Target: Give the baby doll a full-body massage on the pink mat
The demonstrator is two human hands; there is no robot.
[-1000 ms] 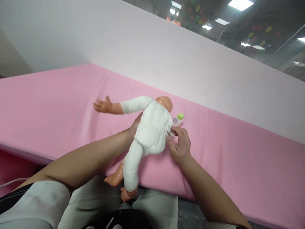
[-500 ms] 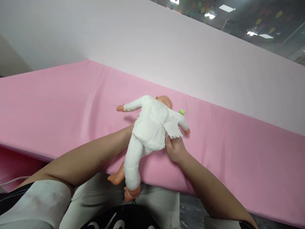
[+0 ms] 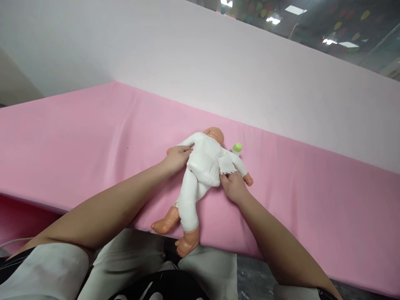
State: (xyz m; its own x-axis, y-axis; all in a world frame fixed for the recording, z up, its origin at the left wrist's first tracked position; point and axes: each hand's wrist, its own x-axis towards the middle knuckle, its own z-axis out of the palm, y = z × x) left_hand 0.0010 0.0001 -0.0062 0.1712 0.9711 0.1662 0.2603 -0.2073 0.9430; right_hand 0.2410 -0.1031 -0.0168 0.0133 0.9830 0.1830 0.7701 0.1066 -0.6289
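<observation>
A baby doll (image 3: 204, 162) with a white cloth body lies face down on the pink-covered table (image 3: 281, 187), its head pointing away and its feet over the front edge. My left hand (image 3: 180, 158) grips the cloth at the doll's left-hand side, just below its arm. On the other side, my right hand (image 3: 234, 186) has its fingers closed at the edge of the torso, by a loose frayed flap of white cloth (image 3: 227, 163). The fingertips of both hands are partly hidden by the cloth.
A small bottle with a green cap (image 3: 237, 148) lies by the doll's right-hand arm. Behind the table rises a white panel (image 3: 218, 62). My legs are below the table's front edge.
The doll has come down flatter onto the table, its legs shifting right. My left hand has come out from beneath it to its side. More of the bottle shows.
</observation>
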